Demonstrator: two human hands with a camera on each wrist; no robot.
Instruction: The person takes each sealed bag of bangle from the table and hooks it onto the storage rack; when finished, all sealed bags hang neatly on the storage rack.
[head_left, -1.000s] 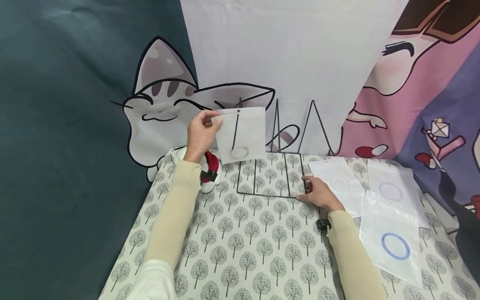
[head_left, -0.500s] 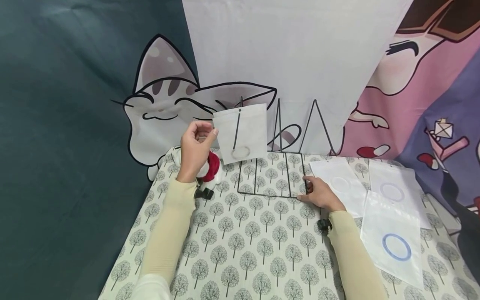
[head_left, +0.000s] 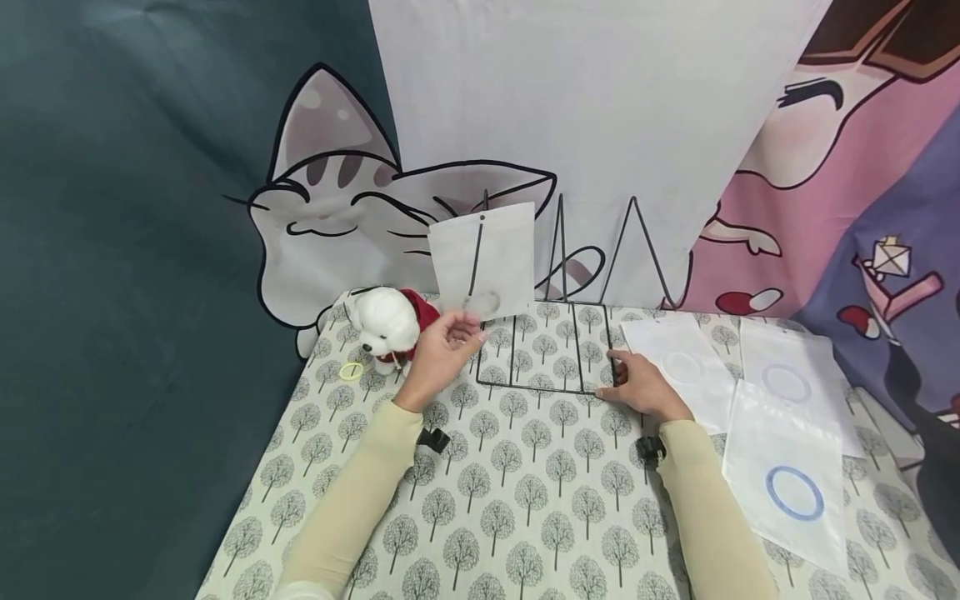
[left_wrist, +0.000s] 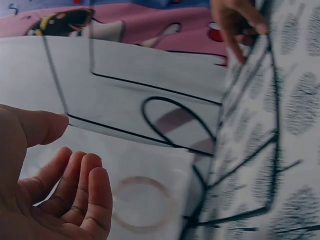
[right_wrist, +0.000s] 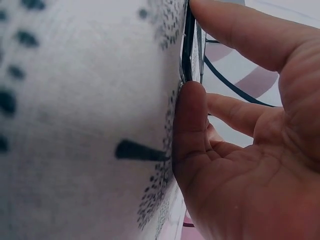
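A translucent zip bag [head_left: 487,250] with a pale ring [left_wrist: 142,179] inside hangs from a prong of the black wire display rack [head_left: 577,346]. My left hand [head_left: 446,348] is at the bag's lower left corner, its fingers loosely bent around nothing; in the left wrist view the bag shows just behind the fingertips. With thumb and fingers, my right hand [head_left: 643,387] holds the near right corner of the rack's base. The right wrist view shows the wire corner [right_wrist: 187,47] between the fingertips.
Several flat bags with rings lie at right, one with a blue ring [head_left: 795,493]. A white plush dog [head_left: 386,321] in red sits left of the rack, beside a yellow ring [head_left: 351,372]. A printed curtain [head_left: 600,108] hangs behind the tree-patterned cloth [head_left: 517,492].
My left hand has let go of the bag's upper left edge and moved down to its lower corner. The bag stays hanging. My right hand keeps its place on the rack.
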